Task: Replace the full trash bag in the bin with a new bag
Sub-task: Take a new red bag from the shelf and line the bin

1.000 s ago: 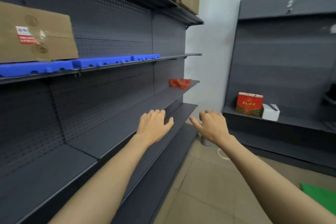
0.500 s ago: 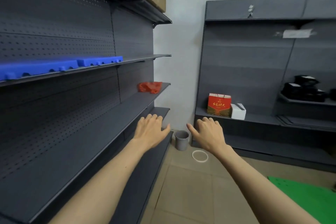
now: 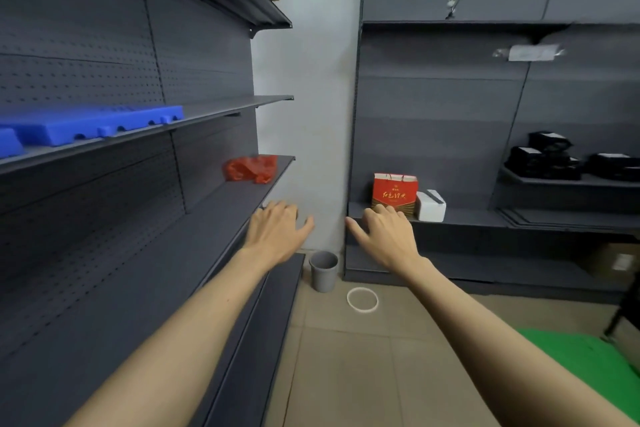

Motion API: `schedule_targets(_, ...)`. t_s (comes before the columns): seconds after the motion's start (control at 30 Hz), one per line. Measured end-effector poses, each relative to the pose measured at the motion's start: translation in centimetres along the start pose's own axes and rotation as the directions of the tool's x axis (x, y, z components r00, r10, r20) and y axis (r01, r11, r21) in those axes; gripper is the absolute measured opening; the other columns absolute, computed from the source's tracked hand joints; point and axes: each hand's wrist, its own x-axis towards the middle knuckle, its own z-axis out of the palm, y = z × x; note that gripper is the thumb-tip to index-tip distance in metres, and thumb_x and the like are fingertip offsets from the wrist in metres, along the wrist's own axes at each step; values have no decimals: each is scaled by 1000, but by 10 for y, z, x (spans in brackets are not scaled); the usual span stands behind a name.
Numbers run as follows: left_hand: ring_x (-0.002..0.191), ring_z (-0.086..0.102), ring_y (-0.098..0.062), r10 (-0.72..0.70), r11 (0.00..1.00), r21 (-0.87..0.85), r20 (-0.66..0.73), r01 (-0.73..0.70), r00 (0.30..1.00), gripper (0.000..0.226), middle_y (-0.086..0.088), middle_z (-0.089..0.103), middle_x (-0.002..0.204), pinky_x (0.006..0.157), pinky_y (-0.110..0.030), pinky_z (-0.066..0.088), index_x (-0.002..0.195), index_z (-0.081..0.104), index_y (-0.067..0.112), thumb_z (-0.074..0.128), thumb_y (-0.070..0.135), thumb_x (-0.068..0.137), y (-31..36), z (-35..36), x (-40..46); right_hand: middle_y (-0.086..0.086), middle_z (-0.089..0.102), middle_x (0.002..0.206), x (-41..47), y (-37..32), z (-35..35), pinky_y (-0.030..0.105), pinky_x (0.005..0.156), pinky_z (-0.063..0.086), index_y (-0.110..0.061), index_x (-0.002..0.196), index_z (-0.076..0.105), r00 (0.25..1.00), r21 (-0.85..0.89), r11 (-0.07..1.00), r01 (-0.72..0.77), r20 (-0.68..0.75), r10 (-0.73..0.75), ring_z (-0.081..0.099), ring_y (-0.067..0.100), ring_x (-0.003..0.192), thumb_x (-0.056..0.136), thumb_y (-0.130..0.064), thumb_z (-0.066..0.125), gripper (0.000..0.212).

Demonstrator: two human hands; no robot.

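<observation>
- Forearms reach out from the bottom edge, both bare, stretched forward over the tiled floor (image 3: 349, 374) and a green mat (image 3: 588, 367) at the lower right.
- Left hand (image 3: 277, 236) is held out palm down beside the edge of the dark shelving on the left (image 3: 104, 253); its grip is loose and wide, fingers spread, holding nothing.
- Right hand (image 3: 388, 236) is likewise palm down, thumb pointing inward toward the other hand, its grip wide and holding nothing; the two hands are near each other but apart.
- Beyond and below the hands, a small grey bin (image 3: 323, 270) stands upright on the floor in the corner where the two shelf units meet, long axis vertical, open mouth up. Whether a bag sits inside it cannot be told.
- A white ring (image 3: 362, 300) lies flat on the floor just to the right of the bin.
- A crumpled red plastic bag (image 3: 251, 168) lies on a middle shelf at the left, well above the bin.
- Farther on, a red gift bag (image 3: 394, 194) and a white box (image 3: 431, 206) stand touching on the far shelving (image 3: 467, 114); blue plastic trays (image 3: 93, 125) sit on an upper left shelf.
</observation>
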Motion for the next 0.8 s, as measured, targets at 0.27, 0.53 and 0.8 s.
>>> schedule_targets(0.27, 98, 57, -25, 44, 998, -39, -21, -45, 999, 51, -5, 67, 103, 81, -37, 43, 99, 66, 13, 38, 55, 93, 2, 61, 90, 6, 62, 90, 79, 31, 62, 36, 77, 43, -11, 86, 64, 999, 5, 1000, 28, 22, -28, 53, 20, 82, 95, -57, 36, 55)
schedule_targets(0.53, 102, 58, -23, 27, 1000, -10, -17, -27, 999, 48, -2, 65, 107, 80, -36, 43, 101, 63, 16, 36, 55, 94, 11, 113, 198, 8, 63, 92, 191, 95, 106, 37, 77, 40, -11, 85, 64, 997, 0, 998, 55, -52, -55, 56, 24, 86, 95, -55, 37, 53)
schedule_targets(0.8, 103, 57, -24, -45, 997, 62, -14, 46, 999, 47, -4, 66, 108, 83, -37, 43, 105, 64, 15, 36, 51, 96, 7, 162, 279, 8, 64, 95, 277, 128, 180, 37, 78, 44, -10, 93, 67, 995, 77, 992, 100, 4, -101, 58, 23, 88, 96, -55, 35, 55)
